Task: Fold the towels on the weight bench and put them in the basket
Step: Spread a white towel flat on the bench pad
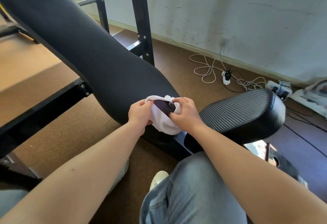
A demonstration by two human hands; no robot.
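Both forearms reach forward, left hand (139, 113) and right hand (184, 112) in tight grip on a bunched white towel (163, 123) between them.

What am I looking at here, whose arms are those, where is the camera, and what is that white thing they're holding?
This is one picture from a wide-angle camera worn on a person's head, looking forward and down, so the two bare arms reaching in from the bottom are that person's own. There is no machine. The long black padded thing is a weight bench, with its seat pad on the right. The left hand and right hand both grip a bunched white towel at the near end of the bench's long pad; something dark shows in its folds, and I cannot tell what. Below are a knee in jeans and a pale shoe. White cables lie by the wall. No basket is in view.
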